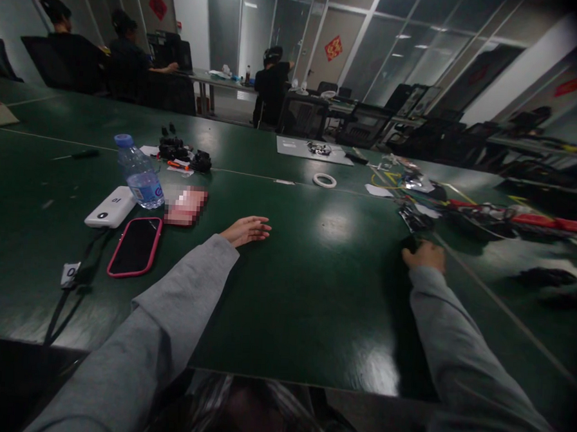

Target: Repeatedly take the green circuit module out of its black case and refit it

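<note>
My left hand (pixel 246 231) rests on the dark green table (pixel 303 307), its fingers stretched out with nothing in them. Farther right, my right hand (pixel 426 255) is closed at a small black item (pixel 407 243), which the hand partly hides; its kind is not clear. Just beyond that hand lies a tangle of dark parts (pixel 417 217). To the left of my left hand are a pink blurred-out item (pixel 187 206), a phone in a pink case (pixel 135 246) and a white power bank (pixel 110 206) with a black cable.
A water bottle (pixel 140 176) with a blue cap stands behind the phone. Black parts (pixel 183 152) and a screwdriver (pixel 81 155) lie farther back. A white tape ring (pixel 324 180) and a white board (pixel 292 146) are ahead. Red-and-black gear (pixel 525 219) spreads at right. Several people sit beyond.
</note>
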The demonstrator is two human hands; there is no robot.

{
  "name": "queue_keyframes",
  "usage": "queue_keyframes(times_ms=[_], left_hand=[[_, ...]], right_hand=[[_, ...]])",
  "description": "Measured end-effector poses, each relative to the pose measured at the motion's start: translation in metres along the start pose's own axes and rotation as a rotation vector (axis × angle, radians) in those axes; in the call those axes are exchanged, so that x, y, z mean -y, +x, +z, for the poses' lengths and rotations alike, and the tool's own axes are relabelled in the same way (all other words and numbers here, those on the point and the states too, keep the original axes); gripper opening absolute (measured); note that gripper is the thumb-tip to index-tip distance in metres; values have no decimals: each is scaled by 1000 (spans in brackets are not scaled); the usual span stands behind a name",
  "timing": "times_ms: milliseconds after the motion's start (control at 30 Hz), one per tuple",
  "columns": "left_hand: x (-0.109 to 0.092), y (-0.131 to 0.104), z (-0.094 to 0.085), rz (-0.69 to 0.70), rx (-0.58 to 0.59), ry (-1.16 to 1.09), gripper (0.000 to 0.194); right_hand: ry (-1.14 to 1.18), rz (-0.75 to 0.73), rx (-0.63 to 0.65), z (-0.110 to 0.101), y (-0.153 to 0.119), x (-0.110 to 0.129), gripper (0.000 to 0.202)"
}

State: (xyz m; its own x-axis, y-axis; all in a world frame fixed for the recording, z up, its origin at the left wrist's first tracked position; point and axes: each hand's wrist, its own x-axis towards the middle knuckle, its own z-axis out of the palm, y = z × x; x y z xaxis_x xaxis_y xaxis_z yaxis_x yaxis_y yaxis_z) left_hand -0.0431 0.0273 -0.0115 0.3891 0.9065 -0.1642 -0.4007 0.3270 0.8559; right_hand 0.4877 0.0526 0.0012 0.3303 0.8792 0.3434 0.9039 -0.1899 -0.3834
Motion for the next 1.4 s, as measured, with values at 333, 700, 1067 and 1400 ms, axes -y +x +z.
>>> queue_keyframes(times_ms=[333, 700, 1067, 1400], left_hand=[[-3, 12, -11, 306, -439, -133, 22], [2, 6, 16, 34, -204, -164, 58], [9, -2, 31, 118, -197, -21, 43], [8, -3, 34, 130, -218, -58, 44]], right_hand=[[512, -496, 361, 66, -111, 218, 52], [1827, 575, 1129, 61, -164, 272, 33], [1853, 673, 1096, 64, -164, 271, 27], [1771, 414, 1135, 60, -168, 272, 41]])
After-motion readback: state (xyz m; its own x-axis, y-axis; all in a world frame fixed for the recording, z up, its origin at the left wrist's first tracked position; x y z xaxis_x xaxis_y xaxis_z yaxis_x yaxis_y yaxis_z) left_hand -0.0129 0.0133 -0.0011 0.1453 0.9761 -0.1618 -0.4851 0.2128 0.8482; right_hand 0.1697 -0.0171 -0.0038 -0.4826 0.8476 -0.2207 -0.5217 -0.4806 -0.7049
